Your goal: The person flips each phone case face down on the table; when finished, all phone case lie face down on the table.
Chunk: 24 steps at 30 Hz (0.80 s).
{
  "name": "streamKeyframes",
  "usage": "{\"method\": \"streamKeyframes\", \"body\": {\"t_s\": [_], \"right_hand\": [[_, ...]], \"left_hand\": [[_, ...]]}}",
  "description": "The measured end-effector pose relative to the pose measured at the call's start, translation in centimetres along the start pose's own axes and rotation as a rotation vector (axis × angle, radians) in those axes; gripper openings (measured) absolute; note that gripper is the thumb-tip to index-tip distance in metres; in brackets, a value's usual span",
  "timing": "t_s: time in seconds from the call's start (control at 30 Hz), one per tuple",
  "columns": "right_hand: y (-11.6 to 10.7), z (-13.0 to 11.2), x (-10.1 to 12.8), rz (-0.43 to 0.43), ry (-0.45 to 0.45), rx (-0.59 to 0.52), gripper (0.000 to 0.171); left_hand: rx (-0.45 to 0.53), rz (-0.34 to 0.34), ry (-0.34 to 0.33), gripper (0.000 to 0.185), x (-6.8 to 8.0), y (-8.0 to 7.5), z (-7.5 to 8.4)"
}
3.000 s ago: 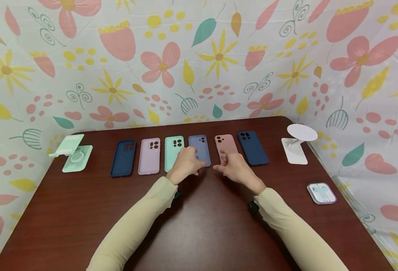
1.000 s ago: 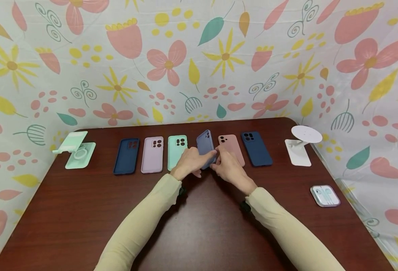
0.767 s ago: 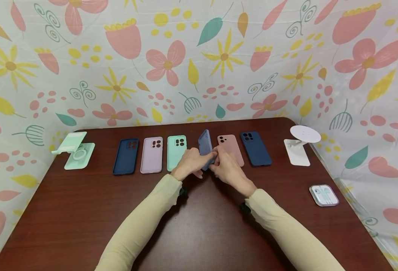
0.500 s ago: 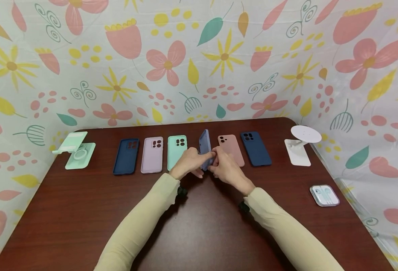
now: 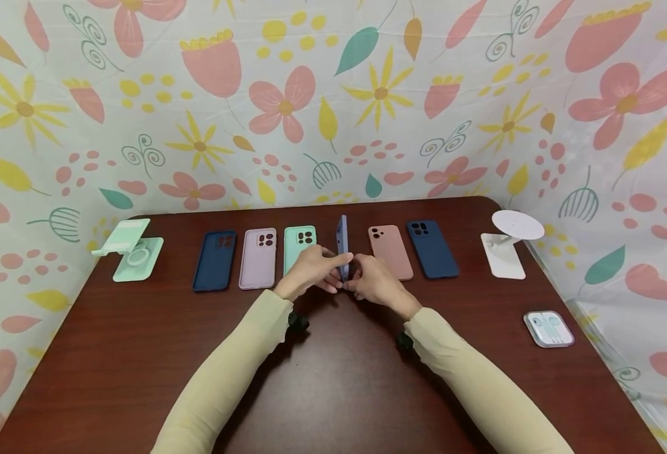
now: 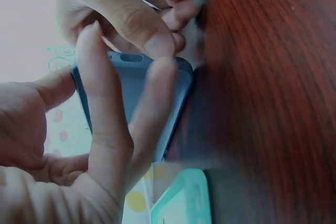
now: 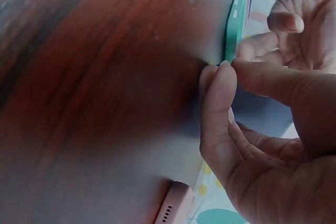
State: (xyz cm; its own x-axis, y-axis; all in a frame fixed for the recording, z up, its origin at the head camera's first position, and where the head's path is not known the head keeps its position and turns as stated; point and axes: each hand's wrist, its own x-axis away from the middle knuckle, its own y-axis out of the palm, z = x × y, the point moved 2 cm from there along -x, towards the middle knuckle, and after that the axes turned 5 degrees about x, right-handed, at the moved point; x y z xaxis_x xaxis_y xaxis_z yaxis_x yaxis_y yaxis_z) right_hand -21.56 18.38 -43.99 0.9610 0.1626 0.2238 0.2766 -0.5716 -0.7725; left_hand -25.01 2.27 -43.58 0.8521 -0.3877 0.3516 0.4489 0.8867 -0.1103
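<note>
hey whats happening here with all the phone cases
A person holds a periwinkle-blue soft phone case up on its long edge on the dark wooden table, left hand and right hand pinching it from either side. The other cases lie flat in a row: navy, lilac and mint green to its left, pink and navy to its right.

No legible text, label, brand, number or sign in any view. The phone cases on the table (image 5: 333, 391), the white stand (image 5: 506, 243) at right and the small earphone box (image 5: 549, 328) at lower right show no readable print at this resolution; the backdrop (image 5: 333, 94) carries only flower and leaf patterns.
</note>
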Motion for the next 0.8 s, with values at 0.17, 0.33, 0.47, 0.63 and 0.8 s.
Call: {"method": "streamKeyframes", "body": {"t_s": [0.17, 0.33, 0.47, 0.63, 0.8], "right_hand": [[0.2, 0.0, -0.3, -0.014, 0.008, -0.013, 0.052], [0.3, 0.0, -0.5, -0.033, 0.021, -0.041, 0.059], [0.3, -0.1, -0.7, -0.039, 0.033, -0.052, 0.061], [0.4, 0.1, -0.9, -0.043, 0.048, -0.060, 0.064], [0.3, 0.3, -1.1, -0.053, 0.060, -0.063, 0.067]], "left_hand": [[-0.018, 0.102, 0.088, 0.045, 0.3, -0.2, 0.6], [-0.089, 0.194, 0.159, 0.032, 0.8, -0.4, 1.0], [-0.127, 0.228, 0.181, 0.024, 1.0, -0.6, 1.0], [-0.130, 0.233, 0.185, 0.022, 1.2, -0.9, 0.7], [-0.126, 0.229, 0.181, 0.022, 1.2, -1.1, 0.5]]}}
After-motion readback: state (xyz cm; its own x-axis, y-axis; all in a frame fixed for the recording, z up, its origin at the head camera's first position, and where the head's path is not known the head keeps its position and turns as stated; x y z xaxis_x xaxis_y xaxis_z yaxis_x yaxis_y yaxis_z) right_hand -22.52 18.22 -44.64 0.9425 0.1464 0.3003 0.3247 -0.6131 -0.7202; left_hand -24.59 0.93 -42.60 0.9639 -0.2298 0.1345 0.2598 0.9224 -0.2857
